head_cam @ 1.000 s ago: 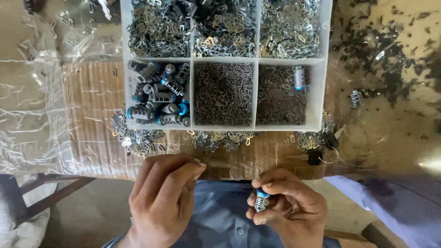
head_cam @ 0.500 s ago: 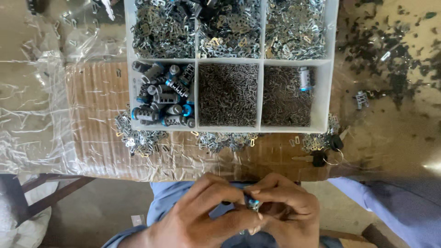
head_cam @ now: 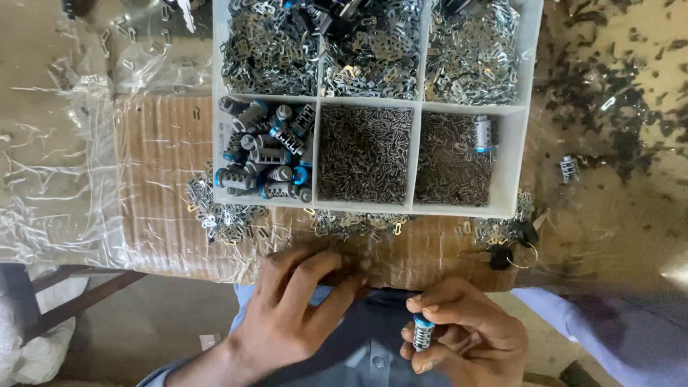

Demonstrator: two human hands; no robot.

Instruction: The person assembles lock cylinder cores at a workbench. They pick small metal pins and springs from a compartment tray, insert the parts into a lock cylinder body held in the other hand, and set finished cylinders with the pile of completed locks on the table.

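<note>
My right hand [head_cam: 462, 333] grips a small grey lock cylinder with a blue ring [head_cam: 423, 332], held upright near my lap. My left hand [head_cam: 297, 308] reaches forward with its fingertips on the front edge of the cardboard [head_cam: 161, 172], near loose metal plates [head_cam: 344, 223]; whether it pinches anything is hidden. Beyond it stands a white compartment tray [head_cam: 510, 161]. Its near left cell holds several grey and blue cylinders [head_cam: 265, 161], and the two cells beside it hold tiny dark pins [head_cam: 364, 154].
The tray's far cells are full of small silver plates [head_cam: 272, 46]. A key on a ring [head_cam: 512, 251] lies right of the tray's front. Crumpled clear plastic [head_cam: 50, 179] covers the left side. Dark metal bits [head_cam: 616, 93] are scattered at the right.
My two hands were together at the cylinder; now the left hand has moved away forward to the cardboard's edge. The right hand still holds the cylinder.
</note>
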